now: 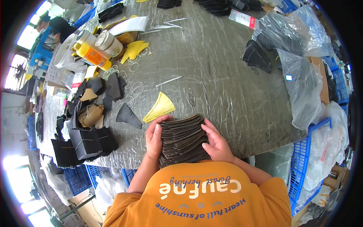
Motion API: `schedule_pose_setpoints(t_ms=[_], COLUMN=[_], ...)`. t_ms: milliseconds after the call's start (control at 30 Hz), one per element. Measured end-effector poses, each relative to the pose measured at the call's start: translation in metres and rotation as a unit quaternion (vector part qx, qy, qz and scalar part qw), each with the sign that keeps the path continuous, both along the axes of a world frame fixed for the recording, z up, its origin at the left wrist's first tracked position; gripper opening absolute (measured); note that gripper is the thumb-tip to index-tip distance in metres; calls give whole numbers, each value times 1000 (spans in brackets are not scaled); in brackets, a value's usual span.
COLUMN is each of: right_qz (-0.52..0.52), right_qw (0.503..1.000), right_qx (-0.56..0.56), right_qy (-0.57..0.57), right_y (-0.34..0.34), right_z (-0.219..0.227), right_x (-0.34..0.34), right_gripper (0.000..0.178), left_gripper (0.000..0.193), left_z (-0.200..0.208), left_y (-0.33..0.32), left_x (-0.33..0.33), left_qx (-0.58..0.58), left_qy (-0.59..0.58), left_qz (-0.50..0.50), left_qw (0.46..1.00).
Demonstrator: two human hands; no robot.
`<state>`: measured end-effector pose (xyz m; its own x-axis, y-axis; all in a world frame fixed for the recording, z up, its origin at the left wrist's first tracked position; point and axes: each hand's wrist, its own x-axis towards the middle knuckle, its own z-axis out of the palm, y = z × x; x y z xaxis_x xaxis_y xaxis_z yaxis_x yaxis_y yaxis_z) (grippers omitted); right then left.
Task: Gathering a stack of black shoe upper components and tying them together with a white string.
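A thick stack of dark brown-black cut pieces stands at the table's near edge, against my orange shirt, its layered edges facing up. My left hand presses along its left side, fingers curled over the far corner. On the other side my right hand is closed against the stack, thumb and fingers on its right edge. Just beyond my left hand lie a yellow fan-shaped template and a single dark fan-shaped piece. A white pen-like stick rests farther off.
Bundled black pieces crowd the left near edge. Behind them are rubber bands, a yellow bottle and a white jar. Plastic-wrapped stacks and a dark bundle lie at far right. A blue crate stands beside the table.
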<state>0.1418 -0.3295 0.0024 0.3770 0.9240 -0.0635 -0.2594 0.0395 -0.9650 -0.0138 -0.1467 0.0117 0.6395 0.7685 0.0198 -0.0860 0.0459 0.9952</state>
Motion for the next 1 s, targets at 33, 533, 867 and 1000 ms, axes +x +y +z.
schedule_pose_setpoints(t_ms=[33, 533, 867, 1000], right_qz=[11, 239, 299, 267], right_qw=[1000, 876, 795, 783], right_qx=[15, -31, -26, 23], right_qy=[0, -418, -527, -562], right_y=[0, 5, 10, 20], right_z=[-1, 41, 52, 47], right_x=[1, 24, 21, 8], right_gripper=[61, 89, 82, 79], left_gripper=[51, 45, 42, 42], left_z=[2, -8, -8, -4], left_y=[-1, 0, 1, 2], left_x=[0, -3, 1, 5], left_qx=[-2, -53, -83, -61], left_qy=[23, 7, 4, 37], left_qz=[0, 8, 31, 44], left_qw=[1000, 999, 996, 996])
